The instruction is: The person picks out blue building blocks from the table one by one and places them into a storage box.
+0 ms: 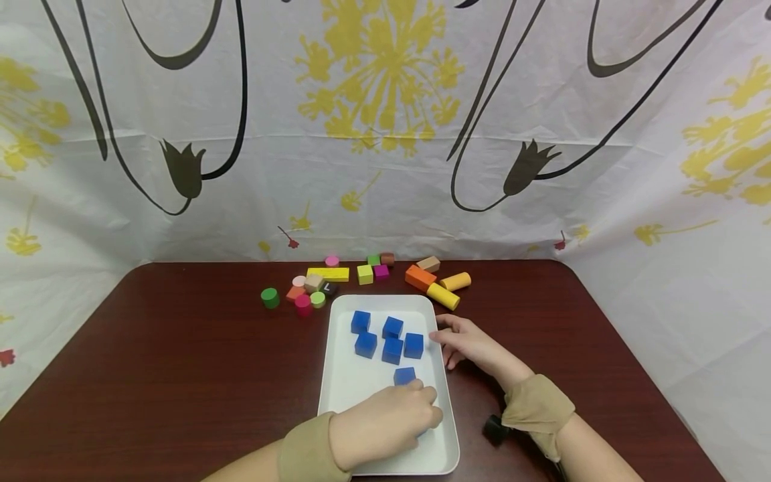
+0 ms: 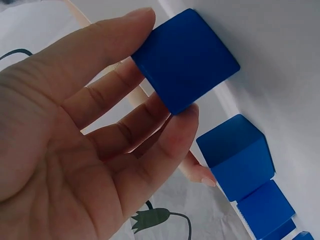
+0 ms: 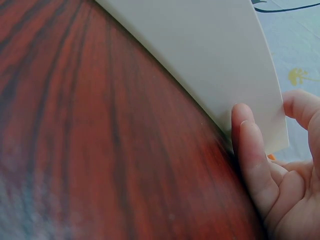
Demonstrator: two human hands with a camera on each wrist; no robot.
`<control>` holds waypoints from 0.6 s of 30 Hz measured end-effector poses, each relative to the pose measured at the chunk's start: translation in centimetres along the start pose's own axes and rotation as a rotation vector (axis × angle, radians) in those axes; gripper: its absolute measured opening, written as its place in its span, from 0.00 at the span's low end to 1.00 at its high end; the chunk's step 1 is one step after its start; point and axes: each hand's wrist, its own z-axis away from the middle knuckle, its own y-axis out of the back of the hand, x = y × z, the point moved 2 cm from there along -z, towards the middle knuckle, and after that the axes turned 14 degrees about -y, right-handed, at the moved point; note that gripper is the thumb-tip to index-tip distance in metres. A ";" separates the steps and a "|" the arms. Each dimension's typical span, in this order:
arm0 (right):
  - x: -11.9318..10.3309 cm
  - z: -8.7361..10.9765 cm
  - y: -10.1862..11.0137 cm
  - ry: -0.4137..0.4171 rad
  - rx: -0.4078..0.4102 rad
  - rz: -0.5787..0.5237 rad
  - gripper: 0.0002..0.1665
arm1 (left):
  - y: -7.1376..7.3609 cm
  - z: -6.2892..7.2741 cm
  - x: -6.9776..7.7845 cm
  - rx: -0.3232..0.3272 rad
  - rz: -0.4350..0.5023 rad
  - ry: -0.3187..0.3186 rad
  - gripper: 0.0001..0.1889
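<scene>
Between thumb and fingertips, my left hand [image 1: 388, 422] pinches a blue cube [image 2: 187, 60] over the near part of the white tray [image 1: 343, 395]. From the head view that cube is mostly hidden under the hand. Just beyond it lies another blue cube [image 1: 405, 376], and several more blue cubes [image 1: 392, 350] sit grouped in the tray's far half. At the tray's right side, my right hand [image 1: 472, 345] grips the wall. Its thumb reaches over the rim, while its fingers [image 3: 252, 150] press the outer face of the tray wall [image 3: 200, 60].
Behind the tray lie assorted blocks: a yellow bar [image 1: 328, 274], an orange block [image 1: 419, 277], a yellow cylinder [image 1: 443, 296] and a green cylinder [image 1: 270, 298] among them. A small black object [image 1: 495, 430] is by the right wrist. A patterned cloth [image 1: 385, 201] hangs behind the dark red table [image 1: 211, 375].
</scene>
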 end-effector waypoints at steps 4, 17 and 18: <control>-0.1 0.3 0.0 0.007 -0.001 -0.001 0.38 | 0.2 0.1 -0.1 0.000 0.036 0.016 0.14; 0.2 0.3 0.2 0.005 -0.001 -0.004 0.39 | 1.4 0.4 -0.7 0.024 0.139 0.045 0.13; 0.3 0.2 0.2 0.002 -0.003 -0.004 0.38 | 1.6 0.6 -0.8 0.038 0.146 0.044 0.13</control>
